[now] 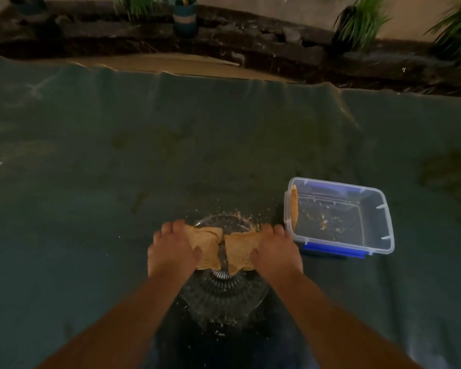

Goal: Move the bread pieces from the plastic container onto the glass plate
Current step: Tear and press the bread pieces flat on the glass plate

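Observation:
A round glass plate (224,302) lies on the green cloth right in front of me. Over its far half my left hand (171,249) grips one tan bread piece (209,246), and my right hand (273,251) grips another bread piece (238,251); a narrow gap parts the two pieces. To the right stands the clear plastic container (378,225) with blue clips. One more bread slice (294,210) leans upright against its left inner wall, and crumbs lie on its floor.
A green cloth (117,169) covers the surface, with crumbs scattered around the plate. Beyond its far edge run a strip of cardboard (171,63), a dark soil bed and potted plants (184,16).

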`<state>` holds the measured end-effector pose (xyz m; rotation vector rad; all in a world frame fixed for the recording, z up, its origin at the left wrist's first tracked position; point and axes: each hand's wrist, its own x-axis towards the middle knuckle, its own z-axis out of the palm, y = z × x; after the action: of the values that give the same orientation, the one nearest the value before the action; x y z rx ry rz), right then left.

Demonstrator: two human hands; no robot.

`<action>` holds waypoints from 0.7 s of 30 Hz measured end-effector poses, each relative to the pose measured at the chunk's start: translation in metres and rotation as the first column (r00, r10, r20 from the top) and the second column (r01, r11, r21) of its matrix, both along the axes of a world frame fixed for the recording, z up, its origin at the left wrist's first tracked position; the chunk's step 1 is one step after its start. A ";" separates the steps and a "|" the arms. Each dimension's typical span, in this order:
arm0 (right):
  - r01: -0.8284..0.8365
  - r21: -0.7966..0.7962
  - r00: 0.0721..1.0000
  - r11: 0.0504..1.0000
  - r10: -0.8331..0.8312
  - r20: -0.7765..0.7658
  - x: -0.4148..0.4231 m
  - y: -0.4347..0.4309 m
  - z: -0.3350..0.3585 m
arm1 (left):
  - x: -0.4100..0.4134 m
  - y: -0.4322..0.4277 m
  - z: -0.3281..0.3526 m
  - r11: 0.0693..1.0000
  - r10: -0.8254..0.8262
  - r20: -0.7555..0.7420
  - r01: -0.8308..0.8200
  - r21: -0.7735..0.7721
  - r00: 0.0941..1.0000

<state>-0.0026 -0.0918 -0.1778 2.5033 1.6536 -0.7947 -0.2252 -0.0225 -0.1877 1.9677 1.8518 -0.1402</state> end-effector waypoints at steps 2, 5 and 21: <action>-0.137 0.077 0.986 0.988 0.129 0.101 -0.006 0.003 -0.004 | 0.004 0.002 -0.002 0.977 -0.173 -0.093 0.183 0.114 0.981; -0.303 0.077 0.951 0.950 0.297 0.081 -0.016 0.012 -0.009 | 0.012 0.010 -0.007 0.905 -0.402 -0.095 0.411 0.111 0.911; -0.370 -0.067 0.892 0.926 0.335 -0.303 -0.006 0.033 -0.003 | 0.019 0.016 -0.017 0.853 -0.510 -0.180 0.522 0.023 0.841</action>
<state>-0.0083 -0.0588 -0.1810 1.9885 1.9966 -1.2096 -0.2063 -0.0067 -0.2044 2.5351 1.3781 -0.4182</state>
